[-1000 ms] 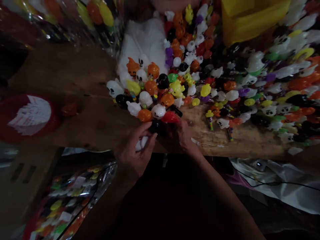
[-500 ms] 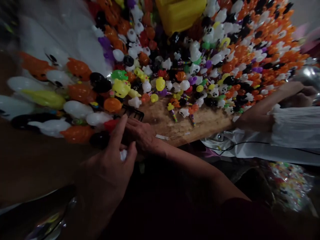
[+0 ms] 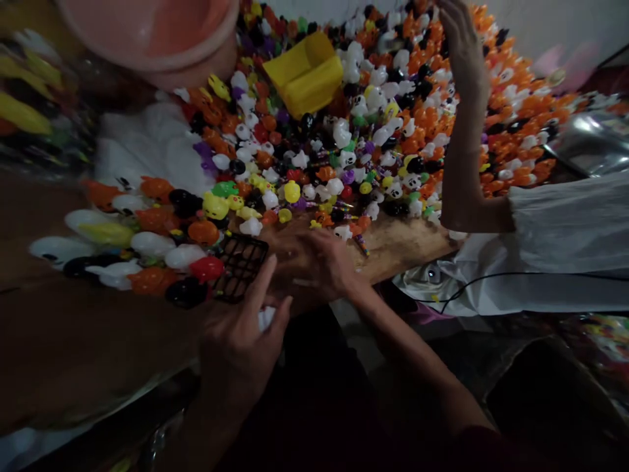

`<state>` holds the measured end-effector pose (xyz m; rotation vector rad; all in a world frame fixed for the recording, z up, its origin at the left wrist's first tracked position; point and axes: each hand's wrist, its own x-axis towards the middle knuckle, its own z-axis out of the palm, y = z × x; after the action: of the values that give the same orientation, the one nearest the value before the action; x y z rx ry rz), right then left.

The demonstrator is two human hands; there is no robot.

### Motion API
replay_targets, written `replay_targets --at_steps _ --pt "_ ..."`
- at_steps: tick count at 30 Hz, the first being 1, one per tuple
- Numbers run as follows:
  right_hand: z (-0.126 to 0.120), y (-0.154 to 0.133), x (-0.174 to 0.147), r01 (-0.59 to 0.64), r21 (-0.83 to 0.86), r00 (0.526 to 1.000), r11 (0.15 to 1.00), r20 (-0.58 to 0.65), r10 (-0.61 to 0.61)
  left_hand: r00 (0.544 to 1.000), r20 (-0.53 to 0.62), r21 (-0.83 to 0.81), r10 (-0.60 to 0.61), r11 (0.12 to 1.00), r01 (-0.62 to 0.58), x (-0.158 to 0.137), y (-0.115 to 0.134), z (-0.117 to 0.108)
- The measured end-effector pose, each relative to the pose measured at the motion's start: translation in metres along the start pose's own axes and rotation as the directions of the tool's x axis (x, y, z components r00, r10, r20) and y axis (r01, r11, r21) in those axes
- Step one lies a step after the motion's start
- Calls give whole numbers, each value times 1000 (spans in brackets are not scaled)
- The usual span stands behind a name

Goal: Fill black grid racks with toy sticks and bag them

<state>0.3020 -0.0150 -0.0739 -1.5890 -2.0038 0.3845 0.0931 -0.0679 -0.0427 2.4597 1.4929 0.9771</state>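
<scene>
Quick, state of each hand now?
Left hand: partly closed, holding a small, rounded white object, material unclear.
Right hand: blurred; cannot tell whether it is open or holding something.

Tabletop: worn wood. Toy figures, 9 o'clock: smooth, glossy plastic. Grid tray, 9 o'clock: black plastic. Basin, 10 to 11 o'clock: smooth plastic. Scoop, 12 o'clock: yellow plastic, semi-matt. Silvery object, 2 to 3 o'clock: shiny, apparently metal in this dim view. Sleeve, 3 o'clock: creased matt cloth.
</scene>
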Motion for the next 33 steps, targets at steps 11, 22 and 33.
replay_targets --at_steps 11,22,33 --pt "-38 35 69 -184 -434 972 882 52 229 1000 11 183 8 983 -10 12 -52 60" --pt "-26 40 98 -73 -468 974 881 156 164 970 34 149 239 959 -242 4 -81 52" --pt "-22 16 81 -73 -548 985 833 91 146 989 38 151 -140 980 132 40 -37 49"
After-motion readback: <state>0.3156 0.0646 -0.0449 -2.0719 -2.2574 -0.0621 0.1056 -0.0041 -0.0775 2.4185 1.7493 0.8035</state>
